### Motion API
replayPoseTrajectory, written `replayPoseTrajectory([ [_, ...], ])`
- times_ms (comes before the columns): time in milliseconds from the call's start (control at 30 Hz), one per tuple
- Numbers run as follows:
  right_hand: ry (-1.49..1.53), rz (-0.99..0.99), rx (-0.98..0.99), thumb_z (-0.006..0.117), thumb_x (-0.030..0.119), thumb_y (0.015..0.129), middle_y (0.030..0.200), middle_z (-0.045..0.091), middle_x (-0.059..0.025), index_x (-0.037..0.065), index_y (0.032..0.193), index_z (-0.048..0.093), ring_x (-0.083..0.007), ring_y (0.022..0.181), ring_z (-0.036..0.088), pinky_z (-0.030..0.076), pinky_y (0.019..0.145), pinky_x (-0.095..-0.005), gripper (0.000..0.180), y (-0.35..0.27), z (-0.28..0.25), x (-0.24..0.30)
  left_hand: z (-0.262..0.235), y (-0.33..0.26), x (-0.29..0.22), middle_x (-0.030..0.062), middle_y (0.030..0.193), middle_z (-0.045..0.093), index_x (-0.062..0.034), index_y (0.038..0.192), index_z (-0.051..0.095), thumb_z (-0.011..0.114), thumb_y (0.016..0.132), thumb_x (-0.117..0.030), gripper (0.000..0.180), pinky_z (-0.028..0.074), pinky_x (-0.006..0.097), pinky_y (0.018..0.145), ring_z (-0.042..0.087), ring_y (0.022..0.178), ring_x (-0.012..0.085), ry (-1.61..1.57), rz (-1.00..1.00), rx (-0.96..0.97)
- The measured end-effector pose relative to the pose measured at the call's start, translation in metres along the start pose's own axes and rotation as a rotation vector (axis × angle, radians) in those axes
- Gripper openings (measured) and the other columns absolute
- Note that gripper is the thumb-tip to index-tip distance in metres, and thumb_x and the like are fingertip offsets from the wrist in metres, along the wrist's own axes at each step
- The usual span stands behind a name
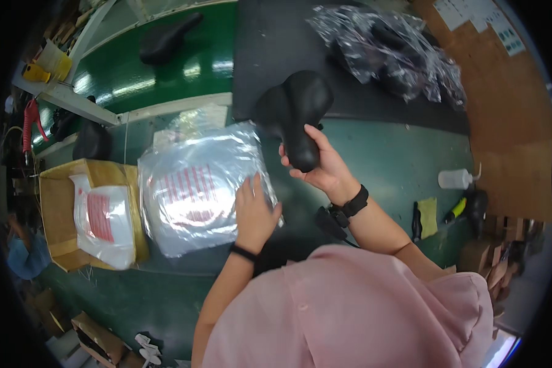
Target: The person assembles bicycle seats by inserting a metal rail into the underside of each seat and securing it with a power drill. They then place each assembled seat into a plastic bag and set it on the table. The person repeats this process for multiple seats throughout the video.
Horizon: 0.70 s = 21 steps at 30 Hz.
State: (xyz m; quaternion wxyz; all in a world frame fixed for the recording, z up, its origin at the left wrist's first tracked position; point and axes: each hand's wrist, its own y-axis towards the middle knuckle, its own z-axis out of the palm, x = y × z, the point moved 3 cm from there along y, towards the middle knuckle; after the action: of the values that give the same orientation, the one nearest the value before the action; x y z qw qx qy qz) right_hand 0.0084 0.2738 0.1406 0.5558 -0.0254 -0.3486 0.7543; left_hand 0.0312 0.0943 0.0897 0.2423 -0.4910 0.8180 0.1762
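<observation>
- Left hand (256,214), apart from the other: open, fingers spread on shiny plastic bags (187,178), palm hidden.
- Right hand (328,167): clamped around the narrow end of a black bike seat (308,98), whose underside is mostly hidden.
- Cardboard box (56,211), far left: holds a printed bag (107,214); its bottom is partly covered.
- Clear wrap (432,67), upper right: dark contents hard to make out.

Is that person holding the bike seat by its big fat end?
No, the right grip holds the black bicycle saddle by its narrow nose, the wide end pointing away.
</observation>
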Motion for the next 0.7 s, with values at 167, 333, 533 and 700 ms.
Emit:
replayPoseTrajectory([
  [167, -1.313, -0.709, -0.485, 0.078, 0.031, 0.068, 0.100, 0.062, -0.0196, -0.006, 0.117, 0.043, -0.0326, 0.089, 0.063, 0.049, 0.080, -0.0392, 0.071, -0.085, -0.118, -0.002, 0.063, -0.004, 0.003, 0.0261, 0.126, 0.048, 0.0015, 0.126, 0.044, 0.063, 0.075, -0.012, 0.056, 0.042, 0.046, 0.090, 0.048, 0.110, 0.0390, 0.328, -0.047, -0.011],
  [333, -1.763, -0.362, -0.740, 0.083, 0.030, 0.063, 0.103, 0.061, -0.0258, -0.004, 0.115, 0.038, -0.0402, 0.093, 0.062, 0.049, 0.080, -0.0407, 0.077, -0.146, -0.149, -0.009, 0.047, 0.003, 0.041, 0.0178, 0.095, 0.065, 0.0008, 0.092, 0.061, 0.057, 0.084, -0.013, 0.016, 0.047, 0.043, 0.071, 0.060, 0.087, 0.0378, 0.066, -0.183, -0.020],
  [533, -0.538, -0.079, -0.151, 0.077, 0.031, 0.077, 0.103, 0.063, -0.0081, -0.004, 0.120, 0.051, -0.0165, 0.088, 0.062, 0.052, 0.076, -0.0316, 0.062, -0.118, -0.175, -0.055, 0.045, -0.013, 0.078, 0.0075, 0.069, 0.065, 0.0021, 0.078, 0.063, 0.071, 0.078, -0.015, 0.019, 0.045, 0.034, 0.056, 0.058, 0.059, 0.0161, -0.451, -0.490, 0.011],
  [700, -0.270, -0.028, -0.118, 0.066, 0.028, 0.087, 0.093, 0.065, -0.0106, 0.001, 0.105, 0.061, -0.0222, 0.081, 0.066, 0.054, 0.068, -0.0330, 0.033, -0.106, -0.122, -0.046, 0.043, -0.024, 0.095, 0.0007, 0.067, 0.056, -0.0034, 0.082, 0.059, 0.074, 0.078, -0.010, 0.017, 0.040, 0.026, 0.056, 0.051, 0.063, 0.0094, -0.717, -0.623, -0.110],
])
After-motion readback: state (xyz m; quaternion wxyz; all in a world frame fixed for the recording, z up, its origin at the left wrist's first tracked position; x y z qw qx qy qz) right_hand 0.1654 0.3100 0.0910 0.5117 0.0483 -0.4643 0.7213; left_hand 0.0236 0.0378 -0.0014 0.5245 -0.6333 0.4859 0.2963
